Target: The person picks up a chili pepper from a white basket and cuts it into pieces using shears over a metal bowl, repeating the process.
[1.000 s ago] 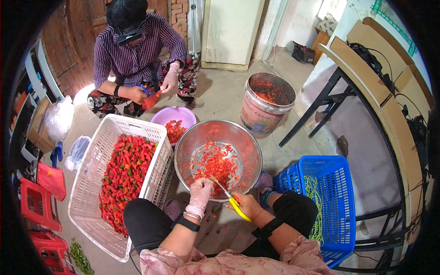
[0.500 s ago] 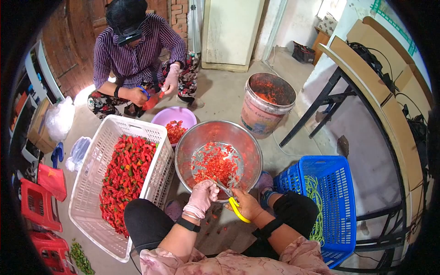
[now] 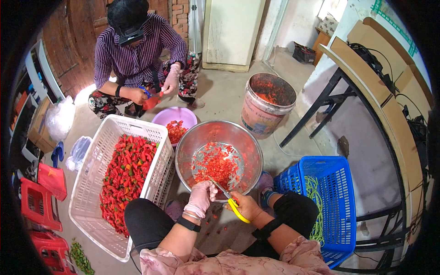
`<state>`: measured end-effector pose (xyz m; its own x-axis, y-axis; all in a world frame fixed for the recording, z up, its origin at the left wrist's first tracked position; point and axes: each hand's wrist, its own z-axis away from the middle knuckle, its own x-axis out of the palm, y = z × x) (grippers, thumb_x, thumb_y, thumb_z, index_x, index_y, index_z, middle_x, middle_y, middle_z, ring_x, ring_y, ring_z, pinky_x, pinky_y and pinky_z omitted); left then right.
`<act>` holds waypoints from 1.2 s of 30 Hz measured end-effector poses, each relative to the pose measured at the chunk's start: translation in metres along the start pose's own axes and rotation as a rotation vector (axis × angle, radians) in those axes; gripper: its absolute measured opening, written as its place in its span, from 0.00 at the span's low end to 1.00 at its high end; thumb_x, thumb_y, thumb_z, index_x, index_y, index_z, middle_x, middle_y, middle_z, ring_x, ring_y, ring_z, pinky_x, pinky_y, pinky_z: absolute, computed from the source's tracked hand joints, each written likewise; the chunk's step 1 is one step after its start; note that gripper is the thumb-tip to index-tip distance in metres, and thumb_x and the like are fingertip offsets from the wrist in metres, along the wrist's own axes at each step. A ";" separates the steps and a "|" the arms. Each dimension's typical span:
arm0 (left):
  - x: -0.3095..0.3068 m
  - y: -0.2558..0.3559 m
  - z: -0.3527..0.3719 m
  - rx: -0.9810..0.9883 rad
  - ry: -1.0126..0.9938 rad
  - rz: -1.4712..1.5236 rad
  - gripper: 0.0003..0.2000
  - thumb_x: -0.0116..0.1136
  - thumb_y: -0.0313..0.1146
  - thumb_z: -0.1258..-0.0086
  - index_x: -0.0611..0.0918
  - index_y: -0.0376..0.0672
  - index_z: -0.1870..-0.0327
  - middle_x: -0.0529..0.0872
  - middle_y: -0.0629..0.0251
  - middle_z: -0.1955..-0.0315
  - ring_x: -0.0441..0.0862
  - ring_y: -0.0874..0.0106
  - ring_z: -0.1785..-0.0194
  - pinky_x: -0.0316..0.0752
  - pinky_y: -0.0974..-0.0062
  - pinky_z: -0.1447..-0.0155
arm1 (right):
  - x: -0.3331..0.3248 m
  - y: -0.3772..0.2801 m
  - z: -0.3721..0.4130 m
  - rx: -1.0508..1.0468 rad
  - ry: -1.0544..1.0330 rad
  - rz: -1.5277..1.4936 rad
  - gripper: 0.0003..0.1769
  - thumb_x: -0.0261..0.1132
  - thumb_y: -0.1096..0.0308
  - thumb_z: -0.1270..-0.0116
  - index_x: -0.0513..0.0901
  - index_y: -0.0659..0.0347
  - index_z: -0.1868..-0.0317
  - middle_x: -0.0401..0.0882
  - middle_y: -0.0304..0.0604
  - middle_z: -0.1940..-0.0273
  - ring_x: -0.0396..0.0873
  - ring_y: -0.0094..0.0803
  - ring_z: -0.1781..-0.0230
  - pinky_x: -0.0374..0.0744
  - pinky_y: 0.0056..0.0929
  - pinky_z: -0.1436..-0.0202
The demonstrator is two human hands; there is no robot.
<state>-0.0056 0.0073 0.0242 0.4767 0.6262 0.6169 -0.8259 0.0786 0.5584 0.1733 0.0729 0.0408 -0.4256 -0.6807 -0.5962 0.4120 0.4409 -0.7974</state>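
In a clear glove, my left hand [image 3: 201, 197] is closed in a pinch at the near rim of a steel basin [image 3: 250, 158]; whatever its fingertips hold is hidden. My right hand [image 3: 246, 207] grips yellow-handled scissors [image 3: 236, 210], whose blades point toward the left fingertips. Chopped red peppers [image 3: 215, 162] are spread over the basin's bottom. To the left, whole red peppers [image 3: 126, 176] fill much of a white plastic crate [image 3: 156, 133].
Opposite me, a crouching person [image 3: 137, 59] holds blue-handled scissors [image 3: 145, 91] over a purple basin [image 3: 183, 112] of cut peppers. A stained bucket [image 3: 261, 110] stands beyond my basin. A blue crate [image 3: 341, 201] with green strands sits right; red stools [image 3: 41, 206] stand left.
The scissor blades now reach closer to my left fingertips. My hands otherwise stay almost in place at the basin's near rim.
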 end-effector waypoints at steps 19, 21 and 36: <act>-0.027 0.007 0.009 0.169 0.306 -1.624 0.10 0.62 0.32 0.54 0.80 0.38 0.73 0.82 0.51 0.74 0.81 0.57 0.68 0.75 0.67 0.63 | -0.005 0.002 -0.015 0.092 0.225 -0.290 0.23 0.65 0.54 0.41 0.75 0.65 0.55 0.77 0.47 0.70 0.74 0.30 0.70 0.73 0.30 0.63; -0.032 0.006 0.009 0.252 0.354 -1.816 0.10 0.63 0.34 0.55 0.81 0.40 0.73 0.82 0.50 0.70 0.80 0.55 0.63 0.74 0.64 0.60 | -0.003 0.010 -0.020 0.093 0.211 -0.384 0.21 0.64 0.55 0.41 0.75 0.65 0.56 0.77 0.45 0.71 0.73 0.29 0.70 0.73 0.30 0.63; -0.037 0.204 0.200 0.668 0.287 -0.868 0.06 0.56 0.33 0.38 0.79 0.41 0.71 0.77 0.75 0.79 0.71 0.85 0.76 0.66 0.86 0.72 | 0.026 0.043 -0.041 0.134 0.240 -0.651 0.10 0.59 0.75 0.39 0.73 0.62 0.56 0.73 0.33 0.68 0.72 0.19 0.69 0.72 0.15 0.67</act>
<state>-0.1313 -0.1549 0.2256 0.6526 0.7232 -0.2258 0.1184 0.1971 0.9732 0.1466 0.0978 -0.0126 -0.7789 -0.6269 -0.0178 0.1023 -0.0989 -0.9898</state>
